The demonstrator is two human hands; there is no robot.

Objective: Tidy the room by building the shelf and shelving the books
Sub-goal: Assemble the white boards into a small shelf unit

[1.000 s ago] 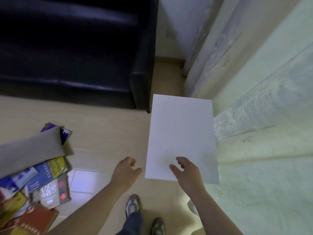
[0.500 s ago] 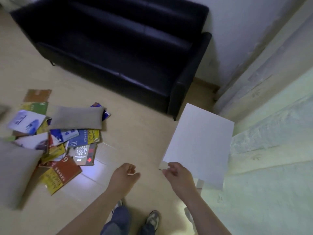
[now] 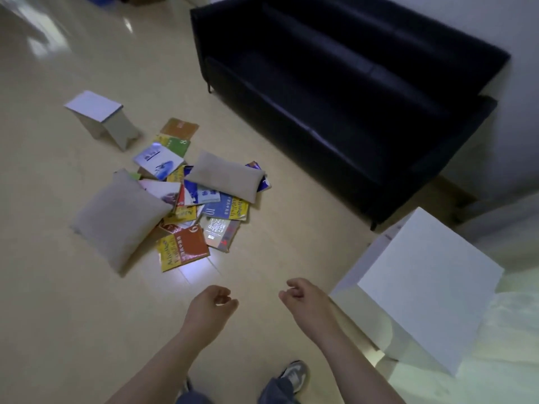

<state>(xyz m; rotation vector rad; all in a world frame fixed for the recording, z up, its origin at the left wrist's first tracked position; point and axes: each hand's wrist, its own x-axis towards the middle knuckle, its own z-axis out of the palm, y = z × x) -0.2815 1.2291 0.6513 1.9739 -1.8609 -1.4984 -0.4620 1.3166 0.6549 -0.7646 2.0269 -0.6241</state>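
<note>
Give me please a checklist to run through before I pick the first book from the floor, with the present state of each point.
1. Left hand free: ok, it holds nothing.
2. Right hand free: ok, it holds nothing.
3. Books uncovered: not ok, a small cushion and a large cushion lie partly on the pile.
4. White shelf finished: cannot tell, only its outer panels show.
5. Floor between pile and shelf bare: ok.

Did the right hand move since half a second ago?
Yes. The right hand has come off the white shelf beside the sofa and now hangs empty to its left.
</note>
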